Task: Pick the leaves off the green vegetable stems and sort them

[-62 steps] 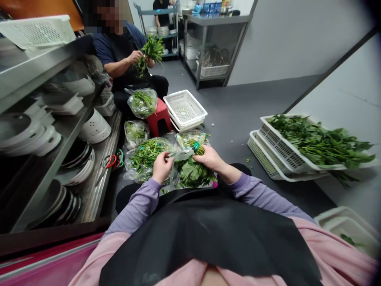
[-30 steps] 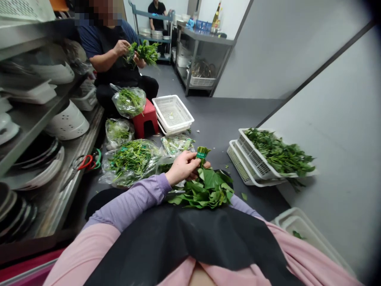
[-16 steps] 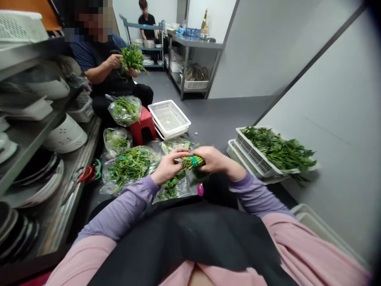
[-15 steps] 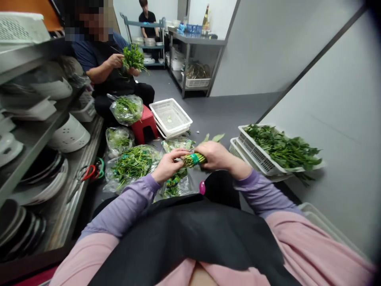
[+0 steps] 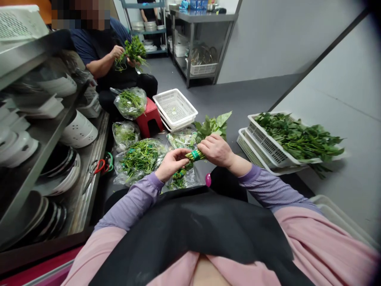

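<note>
A bunch of leafy greens (image 5: 212, 126), its stems bound with green tape, is held in front of my lap. My right hand (image 5: 216, 151) wraps round the stems just below the leaves. The fingers of my left hand (image 5: 173, 163) pinch at the cut stem ends beside the tape (image 5: 195, 155). Below my hands lies a plastic bag of taped bunches (image 5: 178, 179). Loose greens in an open bag (image 5: 139, 159) are to the left of my left hand.
White baskets heaped with leaves (image 5: 268, 153) stand at the right. White trays (image 5: 175, 109) and a red stool (image 5: 150, 117) are ahead. Scissors (image 5: 99, 166) lie on the left shelf, among dishes. A person (image 5: 98, 59) sits at the upper left holding greens.
The view has shifted, so most things sit higher and further right. The bunch has tilted, showing more of its leaves beyond my right hand. Both hands remain on it.
</note>
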A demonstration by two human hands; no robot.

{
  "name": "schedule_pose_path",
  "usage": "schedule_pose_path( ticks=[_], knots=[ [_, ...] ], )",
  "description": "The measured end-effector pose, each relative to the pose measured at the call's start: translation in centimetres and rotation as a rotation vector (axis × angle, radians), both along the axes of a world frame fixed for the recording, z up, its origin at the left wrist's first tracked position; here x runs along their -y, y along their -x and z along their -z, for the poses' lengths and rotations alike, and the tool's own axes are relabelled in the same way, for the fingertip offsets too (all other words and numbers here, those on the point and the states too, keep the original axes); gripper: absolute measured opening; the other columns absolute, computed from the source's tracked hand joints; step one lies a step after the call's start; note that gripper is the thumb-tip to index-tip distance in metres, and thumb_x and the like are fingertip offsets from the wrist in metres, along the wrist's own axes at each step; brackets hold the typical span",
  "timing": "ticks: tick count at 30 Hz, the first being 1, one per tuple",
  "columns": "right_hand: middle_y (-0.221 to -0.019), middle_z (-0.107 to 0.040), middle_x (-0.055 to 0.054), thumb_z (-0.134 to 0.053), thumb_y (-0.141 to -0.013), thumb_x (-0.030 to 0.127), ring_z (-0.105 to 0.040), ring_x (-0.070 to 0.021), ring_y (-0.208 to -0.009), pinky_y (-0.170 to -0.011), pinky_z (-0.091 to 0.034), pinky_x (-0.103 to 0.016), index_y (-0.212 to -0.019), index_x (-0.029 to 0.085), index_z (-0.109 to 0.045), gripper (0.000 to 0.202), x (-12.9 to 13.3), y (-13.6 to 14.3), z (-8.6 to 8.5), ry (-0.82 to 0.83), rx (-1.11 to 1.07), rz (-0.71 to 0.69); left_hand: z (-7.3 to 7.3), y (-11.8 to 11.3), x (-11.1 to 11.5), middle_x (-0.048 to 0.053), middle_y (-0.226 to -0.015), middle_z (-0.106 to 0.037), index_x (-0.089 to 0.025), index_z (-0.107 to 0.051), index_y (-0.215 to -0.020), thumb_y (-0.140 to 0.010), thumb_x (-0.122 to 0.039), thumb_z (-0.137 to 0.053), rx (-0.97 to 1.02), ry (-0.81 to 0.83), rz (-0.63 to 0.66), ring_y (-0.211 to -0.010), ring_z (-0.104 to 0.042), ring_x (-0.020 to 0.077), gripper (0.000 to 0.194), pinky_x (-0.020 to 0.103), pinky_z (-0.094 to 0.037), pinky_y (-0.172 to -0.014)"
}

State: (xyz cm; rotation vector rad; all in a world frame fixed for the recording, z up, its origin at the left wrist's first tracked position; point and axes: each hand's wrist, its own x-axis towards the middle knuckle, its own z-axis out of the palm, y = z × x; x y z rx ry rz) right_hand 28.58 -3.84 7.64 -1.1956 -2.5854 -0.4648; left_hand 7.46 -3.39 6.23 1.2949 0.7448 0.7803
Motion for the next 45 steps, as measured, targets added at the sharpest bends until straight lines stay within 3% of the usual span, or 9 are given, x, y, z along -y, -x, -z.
schedule_pose_path(
  ticks=[4,10,14,20,23,29,32,40,45],
  knots=[
    [-0.081,-0.059,-0.011,-0.036,-0.088,0.022,-0.047,-0.02,-0.077,-0.077,-0.029,-0.035,-0.089,0.015,-0.06,0.025,-0.1,0.2,0.6,0.079,-0.042,0.005,0.4,-0.1,0.1,0.003,-0.082,-0.064,-0.015,-0.063,-0.097,-0.064,-0.023,-0.07,-0.036,-0.014,-0.007,-0.068,-0.056,0.0112,0.034,0.021,-0.044,-0.061],
    [-0.082,-0.063,-0.01,-0.058,-0.067,0.026,-0.054,-0.0202,-0.074,-0.064,-0.032,-0.028,-0.092,0.014,-0.059,0.027,0.1,1.1,0.8,0.433,0.047,0.12,1.6,-0.3,0.0,0.0,-0.068,-0.057,-0.011,-0.059,-0.093,-0.064,-0.028,-0.071,-0.102,0.096,-0.014,-0.056,-0.052,0.0088,0.035,0.018,-0.04,-0.046],
    [-0.083,-0.065,-0.008,-0.053,-0.071,0.031,-0.057,-0.0194,-0.072,-0.058,-0.03,-0.026,-0.091,0.017,-0.06,0.026,0.7,1.4,0.5,0.595,0.08,0.211,2.0,-0.2,0.1,-0.001,-0.064,-0.055,-0.01,-0.059,-0.088,-0.066,-0.031,-0.07,-0.129,0.17,0.041,-0.051,-0.05,0.0068,0.033,0.018,-0.04,-0.044],
    [-0.083,-0.066,-0.006,-0.053,-0.07,0.034,-0.058,-0.0184,-0.07,-0.055,-0.028,-0.025,-0.091,0.02,-0.06,0.026,0.7,1.3,0.4,0.72,0.079,0.231,2.3,-0.3,0.2,0.0,-0.065,-0.053,-0.01,-0.058,-0.086,-0.069,-0.029,-0.067,-0.168,0.221,0.059,-0.051,-0.049,0.0063,0.027,0.017,-0.04,-0.043],
    [-0.083,-0.065,-0.006,-0.054,-0.071,0.034,-0.055,-0.0179,-0.07,-0.058,-0.028,-0.026,-0.093,0.019,-0.06,0.027,0.7,1.3,0.9,0.681,0.053,0.214,2.5,-0.4,0.3,0.0,-0.069,-0.054,-0.01,-0.057,-0.088,-0.066,-0.028,-0.069,-0.157,0.185,0.048,-0.053,-0.049,0.0067,0.031,0.018,-0.039,-0.043],
    [-0.081,-0.06,-0.011,-0.042,-0.085,0.027,-0.047,-0.0198,-0.076,-0.072,-0.026,-0.033,-0.089,0.013,-0.059,0.023,1.1,1.5,2.9,0.132,-0.011,0.123,3.0,-0.3,0.3,-0.001,-0.075,-0.055,-0.013,-0.056,-0.098,-0.062,-0.018,-0.07,-0.199,-0.178,-0.064,-0.064,-0.049,0.0078,0.038,0.02,-0.042,-0.06],
    [-0.076,-0.058,-0.01,-0.037,-0.087,0.025,-0.043,-0.0191,-0.073,-0.072,-0.024,-0.034,-0.086,0.013,-0.059,0.025,1.2,1.6,3.7,0.021,-0.025,0.098,3.4,-0.3,0.4,0.0,-0.077,-0.055,-0.013,-0.055,-0.096,-0.064,-0.016,-0.067,-0.207,-0.228,-0.093,-0.066,-0.048,0.0081,0.034,0.02,-0.041,-0.063],
    [-0.079,-0.058,-0.011,-0.049,-0.076,0.033,-0.045,-0.0212,-0.075,-0.066,-0.021,-0.032,-0.089,0.011,-0.057,0.026,1.5,2.1,4.6,0.154,-0.019,0.181,4.3,-0.7,0.9,0.0,-0.074,-0.052,-0.013,-0.054,-0.096,-0.066,-0.02,-0.064,-0.113,0.02,-0.121,-0.06,-0.046,0.0083,0.033,0.018,-0.037,-0.047],
    [-0.083,-0.059,-0.012,-0.049,-0.074,0.031,-0.049,-0.0223,-0.077,-0.066,-0.021,-0.031,-0.089,0.012,-0.055,0.025,1.9,2.5,4.5,0.258,-0.005,0.233,4.3,-1.1,1.3,-0.001,-0.072,-0.049,-0.012,-0.053,-0.092,-0.065,-0.019,-0.063,-0.067,0.082,-0.158,-0.058,-0.045,0.0074,0.03,0.016,-0.037,-0.042]
  ],
)
